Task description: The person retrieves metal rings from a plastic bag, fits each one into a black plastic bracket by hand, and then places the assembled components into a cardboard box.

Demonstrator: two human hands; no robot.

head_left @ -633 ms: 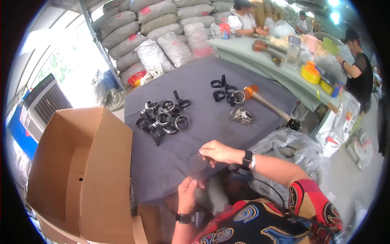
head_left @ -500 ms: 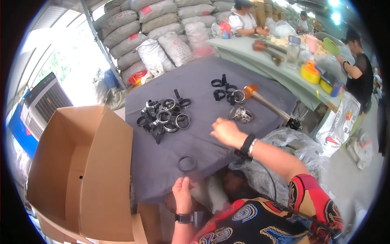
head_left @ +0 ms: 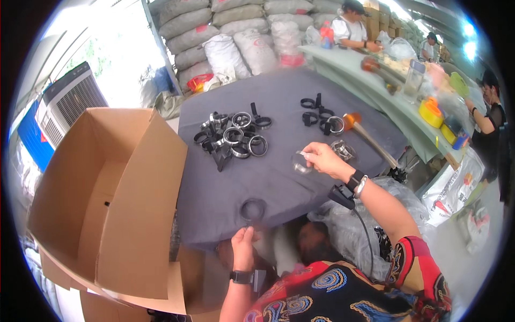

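Note:
Low at the table's near edge, my left hand is closed with its fingertips at a black ring; the ring stands out beyond them over the grey cloth. Farther right, my right hand pinches a thin silvery ring above the table. Several more silvery rings lie just beyond that hand. A pile of black ring-shaped parts, some with silver rings set in them, is at the far left of the cloth. A smaller group of black ring parts sits at the far right, beside an orange-headed mallet.
The grey cloth-covered table spreads before me. A large open cardboard box stands against its left side. Clear plastic sheeting lies to the right. Other people sit at a green-covered table; stacked sacks line the back.
My right hand has come away from the silvery rings with one between its fingers. My left hand stays low with the black ring. The whole view has shifted slightly.

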